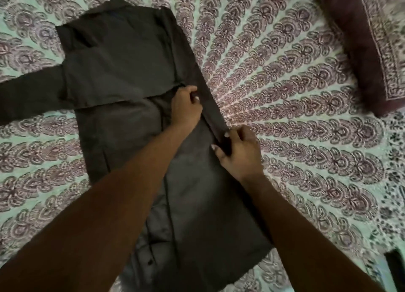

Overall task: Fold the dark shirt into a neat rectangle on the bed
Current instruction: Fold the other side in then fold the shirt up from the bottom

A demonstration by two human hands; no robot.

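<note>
The dark shirt (122, 72) lies spread along the bed (295, 121), running from the upper left toward the lower middle. One sleeve is folded across the body; the other sleeve sticks out to the left edge of the view. My left hand (186, 107) pinches the shirt's right edge near its middle. My right hand (238, 153) grips the same edge a little lower, fingers curled round a narrow fold of cloth. Both forearms cross over the lower part of the shirt and hide some of it.
The bed carries a pale green sheet with a purple mandala print. A maroon patterned pillow (368, 46) lies at the upper right. A small dark object (396, 263) shows at the lower right edge.
</note>
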